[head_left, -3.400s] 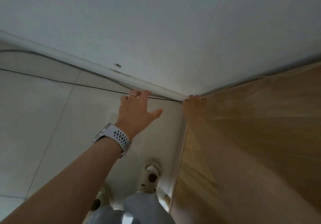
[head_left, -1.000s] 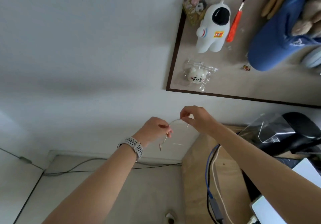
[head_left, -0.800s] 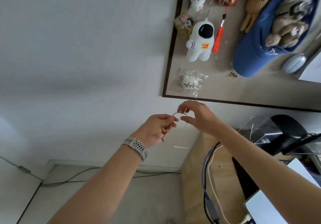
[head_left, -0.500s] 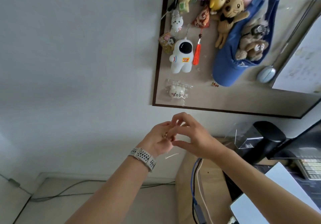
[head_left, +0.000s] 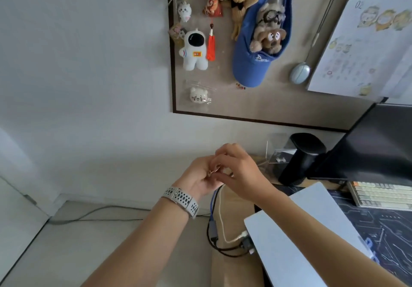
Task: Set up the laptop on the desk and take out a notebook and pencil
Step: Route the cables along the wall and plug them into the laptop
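Observation:
The closed silver laptop [head_left: 301,231] lies on the wooden desk [head_left: 231,269] near its left edge. A white cable [head_left: 220,211] and a dark adapter [head_left: 245,243] are plugged into its left side. My left hand [head_left: 198,178], with a grey watch on the wrist, and my right hand [head_left: 242,170] meet above the desk's far left corner. Both pinch a thin white tie [head_left: 213,172] bunched between the fingertips; most of it is hidden by my fingers. No notebook or pencil is in view.
A black monitor [head_left: 367,144], a black speaker [head_left: 301,157] and a pale keyboard [head_left: 379,194] stand at the back right on a dark desk mat [head_left: 383,226]. A pin board [head_left: 263,108] with plush toys hangs on the wall. A grey cord [head_left: 89,214] runs along the floor.
The view rose from the floor corner to the wall and desk. The tie, earlier stretched between my two hands, is now gathered as the hands came together.

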Tool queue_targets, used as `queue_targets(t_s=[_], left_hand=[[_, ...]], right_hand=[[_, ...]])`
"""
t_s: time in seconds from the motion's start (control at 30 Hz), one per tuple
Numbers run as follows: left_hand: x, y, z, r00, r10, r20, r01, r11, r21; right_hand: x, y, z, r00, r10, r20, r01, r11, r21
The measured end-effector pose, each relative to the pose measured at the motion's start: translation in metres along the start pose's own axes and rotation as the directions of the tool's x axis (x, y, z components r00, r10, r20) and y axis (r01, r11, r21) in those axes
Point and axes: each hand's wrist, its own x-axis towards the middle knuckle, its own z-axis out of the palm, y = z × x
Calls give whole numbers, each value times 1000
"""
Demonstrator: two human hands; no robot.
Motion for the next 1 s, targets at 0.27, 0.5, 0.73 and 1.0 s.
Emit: queue_targets(t_s=[0.27, 0.5, 0.73, 1.0], left_hand=[[-57, -71, -5, 942, 308, -131, -262, 922, 286], [-90, -98, -3, 838, 541, 78, -452, 605, 656], [-113, -129, -37, 870, 481, 110, -438, 650, 622], [-128, -174, -67, 929, 368, -35, -289, 781, 554]], right_hand=[[-79, -18, -21, 925, 381, -5, -333, 814, 476], [-111, -37, -17, 829, 559, 0, -433, 642, 632], [-145, -86, 1, 741, 671, 5, -504, 552, 665], [-195, -124, 33, 543, 827, 146, -610, 269, 745]])
